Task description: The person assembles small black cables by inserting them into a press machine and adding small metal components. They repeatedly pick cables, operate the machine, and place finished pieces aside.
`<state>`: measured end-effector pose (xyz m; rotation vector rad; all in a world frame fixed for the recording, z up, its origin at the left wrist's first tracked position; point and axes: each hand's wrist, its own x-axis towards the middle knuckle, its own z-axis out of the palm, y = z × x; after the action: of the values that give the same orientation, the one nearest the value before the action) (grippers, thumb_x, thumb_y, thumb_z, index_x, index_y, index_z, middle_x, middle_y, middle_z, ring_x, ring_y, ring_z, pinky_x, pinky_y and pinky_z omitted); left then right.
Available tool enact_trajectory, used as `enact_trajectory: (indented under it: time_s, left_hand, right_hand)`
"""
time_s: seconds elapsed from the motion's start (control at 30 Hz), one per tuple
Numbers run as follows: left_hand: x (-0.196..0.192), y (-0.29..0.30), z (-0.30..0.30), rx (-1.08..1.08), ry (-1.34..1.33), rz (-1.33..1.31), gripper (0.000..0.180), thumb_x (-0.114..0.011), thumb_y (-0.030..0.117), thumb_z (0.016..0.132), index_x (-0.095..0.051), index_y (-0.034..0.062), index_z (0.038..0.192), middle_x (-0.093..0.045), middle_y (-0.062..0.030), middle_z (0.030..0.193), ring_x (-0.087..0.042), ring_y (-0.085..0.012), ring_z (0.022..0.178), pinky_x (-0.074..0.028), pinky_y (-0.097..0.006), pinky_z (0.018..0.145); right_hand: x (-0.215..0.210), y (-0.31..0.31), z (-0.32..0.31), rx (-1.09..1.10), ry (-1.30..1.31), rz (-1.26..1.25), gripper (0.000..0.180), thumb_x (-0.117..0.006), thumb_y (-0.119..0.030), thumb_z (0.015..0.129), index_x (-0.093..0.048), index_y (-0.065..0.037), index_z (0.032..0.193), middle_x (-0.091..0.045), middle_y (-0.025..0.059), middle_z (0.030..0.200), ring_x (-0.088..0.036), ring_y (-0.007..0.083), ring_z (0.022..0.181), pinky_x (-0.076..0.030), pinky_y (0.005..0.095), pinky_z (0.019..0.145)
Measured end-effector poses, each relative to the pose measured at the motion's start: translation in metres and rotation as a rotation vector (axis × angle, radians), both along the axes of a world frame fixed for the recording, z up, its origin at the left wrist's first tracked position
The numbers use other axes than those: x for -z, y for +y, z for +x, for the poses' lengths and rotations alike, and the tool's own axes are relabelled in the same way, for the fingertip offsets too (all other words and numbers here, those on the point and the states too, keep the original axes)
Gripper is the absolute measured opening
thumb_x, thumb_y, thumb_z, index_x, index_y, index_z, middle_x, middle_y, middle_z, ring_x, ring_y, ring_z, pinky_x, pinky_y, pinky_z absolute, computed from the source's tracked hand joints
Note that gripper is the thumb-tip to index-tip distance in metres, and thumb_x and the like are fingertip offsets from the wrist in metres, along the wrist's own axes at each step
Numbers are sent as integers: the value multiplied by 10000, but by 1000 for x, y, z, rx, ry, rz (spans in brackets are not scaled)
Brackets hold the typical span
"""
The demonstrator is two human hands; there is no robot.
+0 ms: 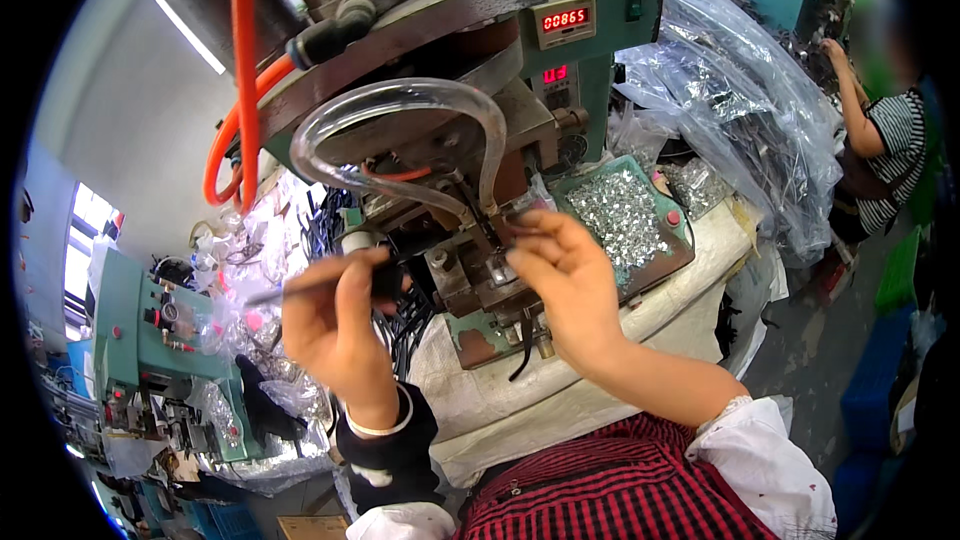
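In front of me is a green press [590, 55] with a small metal die block [500, 275]. My right hand [570, 275] is at the right side of the die, its thumb and fingers pinched together; what lies between them is too small to make out. Left of the block, my left hand [345, 325] is closed around a thin dark strip [300, 290], blurred, which sticks out to the left. A clear curved tube [400, 95] arches above both hands and runs down toward the die. A short black strip [523, 345] hangs below the block.
A green tray [680, 252] of small shiny metal pieces [615, 215] sits right of the die. Beyond it lies a big clear plastic bag [730, 70] with dark items. Black strips [405, 335] lie left of the press. Another green machine [150, 330] stands left; a person [890, 130] works far right.
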<state>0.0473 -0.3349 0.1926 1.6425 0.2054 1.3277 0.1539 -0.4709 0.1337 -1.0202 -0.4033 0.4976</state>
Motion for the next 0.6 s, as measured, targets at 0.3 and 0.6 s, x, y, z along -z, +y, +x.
enact_trajectory:
  time_s: [0.3,0.6]
  left_hand:
    - [55,-48,9,-4,202,912,258,-843,6,726,-721,33,951,-740,-134,923,-684,-218,687,-539,-288,575]
    - [75,-35,26,-15,108,985,309,-855,16,692,-700,68,953,-724,-104,884,-600,-150,535,-406,-271,450]
  right_hand:
    - [48,-129,63,518,-1055,-1252,317,-806,-190,759,-705,-62,1030,-657,118,983,-588,326,990,-475,436,852]
    - [71,-71,106,691,-1049,-876,126,-781,-146,773,-688,-76,820,-661,71,816,-610,305,883,-491,418,767]
